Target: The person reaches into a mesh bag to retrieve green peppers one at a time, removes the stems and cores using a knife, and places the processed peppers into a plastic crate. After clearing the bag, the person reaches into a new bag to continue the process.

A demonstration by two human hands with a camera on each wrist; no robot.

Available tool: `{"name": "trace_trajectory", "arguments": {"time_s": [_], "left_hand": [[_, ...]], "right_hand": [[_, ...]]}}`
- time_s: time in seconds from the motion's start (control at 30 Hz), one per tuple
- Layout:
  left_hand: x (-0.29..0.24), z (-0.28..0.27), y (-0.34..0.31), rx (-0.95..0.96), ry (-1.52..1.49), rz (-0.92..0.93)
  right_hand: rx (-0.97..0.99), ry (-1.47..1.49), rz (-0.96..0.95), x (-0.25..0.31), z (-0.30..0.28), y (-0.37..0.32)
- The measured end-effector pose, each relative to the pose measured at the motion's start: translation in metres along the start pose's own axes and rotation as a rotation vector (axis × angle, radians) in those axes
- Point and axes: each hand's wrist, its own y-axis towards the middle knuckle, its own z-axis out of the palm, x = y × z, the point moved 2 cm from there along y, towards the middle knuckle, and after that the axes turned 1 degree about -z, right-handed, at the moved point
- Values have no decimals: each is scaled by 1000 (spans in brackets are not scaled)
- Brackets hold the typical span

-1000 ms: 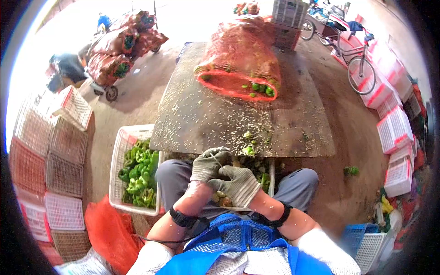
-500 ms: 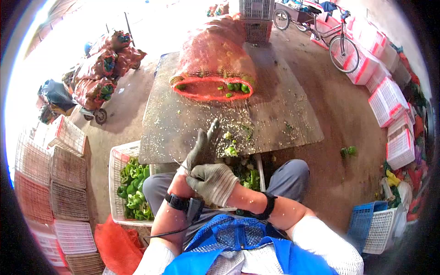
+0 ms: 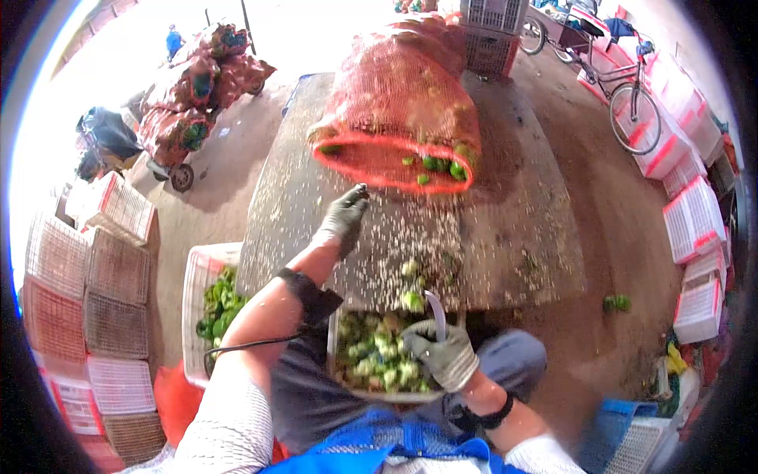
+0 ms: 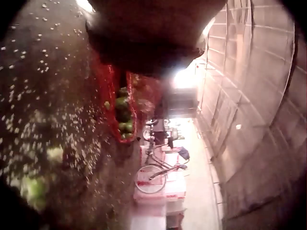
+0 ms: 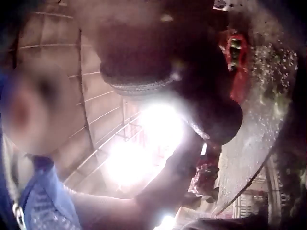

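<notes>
We see grey-gloved left hand (image 3: 343,217), fingers straight, over seed-strewn wooden bench (image 3: 505,229), just short of red mesh sack (image 3: 403,95), grey-gloved right hand (image 3: 446,357) gripping curved metal blade (image 3: 437,313), well apart from sack

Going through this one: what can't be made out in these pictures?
Head view: the knife handle is hidden inside the right hand; whether the left hand touches the table is unclear; the left arm covers part of the crate.
Left wrist view: the left hand is a dark blur at the top; fingers unreadable.
Right wrist view: glare and shadow; the knife cannot be seen.
</notes>
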Motion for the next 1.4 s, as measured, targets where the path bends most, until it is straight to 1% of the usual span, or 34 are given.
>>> {"name": "trace_trajectory", "arguments": {"time_s": [0.03,0.07,0.1,0.13,0.17,0.2,0.23,0.27,0.3,0.33,0.37,0.43,0.47,0.53,0.6,0.73,0.77,0.87,0.9,1.0,1.03,1.13,1.17,1.27,1.3,1.4], "left_hand": [[16,3,44,-51,-181,-264],[30,14,80,-74,-287,-323],[45,25,116,-104,-393,-380],[56,35,148,-111,-420,-226],[72,31,190,141,290,175],[50,38,206,92,906,699],[40,43,225,235,1236,587],[18,54,235,394,1557,457],[37,52,270,401,1587,636],[51,43,309,408,1499,626],[38,41,328,397,1399,596],[20,32,358,383,1332,536],[11,27,370,379,1326,512],[-6,18,385,385,1334,479],[-15,10,390,400,1343,452],[-22,1,385,414,1365,433],[-22,0,380,419,1365,433],[-20,2,360,444,1358,451],[-17,3,352,458,1357,457],[-9,11,331,511,1362,493],[-6,15,327,529,1364,507],[-3,32,332,582,1378,533],[-4,35,340,593,1388,537],[-16,51,373,586,1429,533],[-21,55,385,574,1440,528],[-32,62,414,544,1457,513]], "right_hand": [[11,42,-41,-3,-4,20],[20,82,-76,-9,-7,37],[29,146,128,-4,-12,53],[16,132,137,-14,-16,73],[3,117,146,-24,-20,93],[-7,99,215,-31,-24,112],[-22,160,197,-33,-29,126],[-51,198,223,-33,-33,134],[-40,92,321,-24,-40,138],[-28,-20,409,-20,-49,147],[-5,-3,469,-38,-50,150],[40,28,588,-74,-52,157],[51,163,658,-54,-57,162],[0,82,395,-75,-60,162],[24,100,217,-78,-64,157],[107,395,685,-78,-69,157],[57,321,638,-81,-67,154],[71,253,464,-83,-65,156],[75,170,504,-79,-65,158],[157,154,518,-76,-68,163],[90,191,491,-78,-64,163],[23,192,460,-95,-63,155],[11,191,450,-101,-62,153],[-41,328,423,-119,-58,148],[-218,120,145,-115,-57,152],[113,-102,558,-85,-82,166]]}}
